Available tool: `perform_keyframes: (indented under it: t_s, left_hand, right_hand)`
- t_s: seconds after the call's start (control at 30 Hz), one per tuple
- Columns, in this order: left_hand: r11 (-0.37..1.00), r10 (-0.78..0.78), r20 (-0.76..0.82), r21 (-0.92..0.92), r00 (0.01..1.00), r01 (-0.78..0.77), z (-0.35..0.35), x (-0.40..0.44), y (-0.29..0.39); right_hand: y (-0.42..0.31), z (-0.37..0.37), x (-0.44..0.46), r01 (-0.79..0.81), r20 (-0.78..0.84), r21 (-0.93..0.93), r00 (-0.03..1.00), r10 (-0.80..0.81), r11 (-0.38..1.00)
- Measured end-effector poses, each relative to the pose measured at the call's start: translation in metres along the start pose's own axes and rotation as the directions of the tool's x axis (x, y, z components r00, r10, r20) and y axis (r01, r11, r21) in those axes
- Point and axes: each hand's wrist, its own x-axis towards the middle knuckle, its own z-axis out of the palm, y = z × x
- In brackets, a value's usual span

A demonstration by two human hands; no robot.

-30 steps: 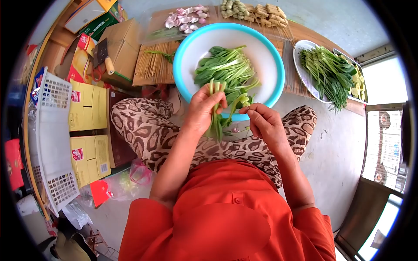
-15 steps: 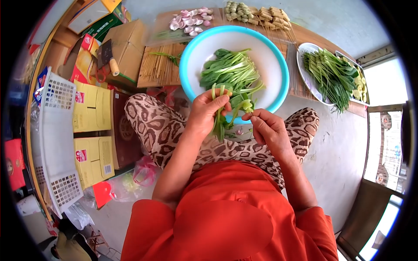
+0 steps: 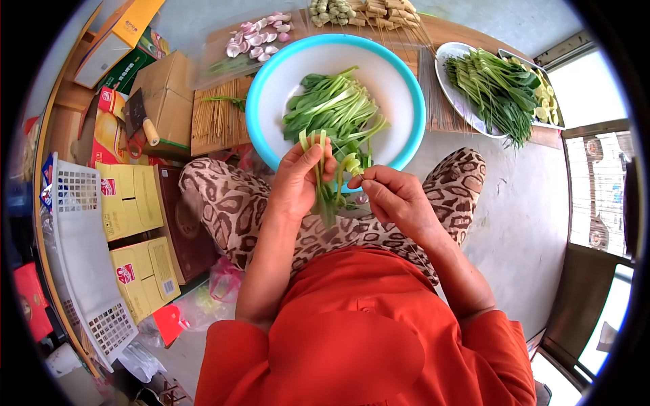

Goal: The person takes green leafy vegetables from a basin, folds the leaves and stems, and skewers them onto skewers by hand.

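My left hand (image 3: 302, 177) is closed around several leafy green stalks (image 3: 321, 193); their pale cut ends poke up past the fingers and the leaves hang below. In a pinch, my right hand (image 3: 396, 197) grips the pale green base of a leafy green (image 3: 350, 164), whose stem curves over toward the left hand. Both hands are over my lap, at the near rim of a white basin with a turquoise edge (image 3: 255, 115). A heap of leafy greens (image 3: 332, 108) lies inside the basin.
Beyond the basin, a wooden table bears shallot pieces (image 3: 257, 37), skewers (image 3: 220, 115) and tied bundles (image 3: 389, 12). At right sits an oval plate (image 3: 447, 84) of greens beside a tray of cut citrus (image 3: 544, 95). Cartons (image 3: 132, 201), a cleaver (image 3: 137, 111) and a white basket (image 3: 74, 189) stand left.
The view has shifted, so the surroundings sit further left in it. Both hands keep their grips, and the curved stem in my right hand has turned a little more upright.
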Motion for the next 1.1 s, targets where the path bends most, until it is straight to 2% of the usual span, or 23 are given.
perform_keyframes:
  t_s: [0.17, 0.67, 0.77, 0.97, 1.03, 1.1]
  left_hand:
    - [0.999, 0.021, 0.046, -0.046, 0.999, -0.019, -0.003, 0.004, -0.003]
    - [0.998, 0.065, 0.011, -0.01, 0.998, -0.065, -0.003, -0.002, -0.002]
    - [0.997, 0.069, 0.007, 0.02, 0.998, -0.069, -0.004, -0.004, -0.001]
    - [0.99, 0.028, 0.104, 0.134, 0.994, -0.042, -0.004, -0.006, 0.001]
    - [0.969, 0.101, 0.019, 0.223, 0.995, -0.103, -0.002, -0.006, 0.001]
    - [0.953, 0.137, 0.03, 0.269, 0.99, -0.14, -0.008, -0.004, 0.007]
  right_hand:
    - [0.0, 0.0, 0.001, -0.02, 0.017, 0.002, 1.0, 0.02, 1.0]
    - [0.003, 0.003, 0.004, -0.023, 0.043, -0.015, 0.999, 0.024, 1.0]
    - [0.002, 0.004, 0.003, -0.022, 0.041, -0.041, 0.999, 0.023, 0.999]
    - [0.0, 0.004, 0.006, 0.005, 0.019, -0.059, 1.0, -0.004, 0.998]
    - [0.001, 0.001, 0.005, 0.001, 0.011, -0.054, 1.0, 0.0, 0.999]
    - [-0.001, -0.001, 0.003, -0.002, 0.006, -0.05, 1.0, 0.002, 0.999]
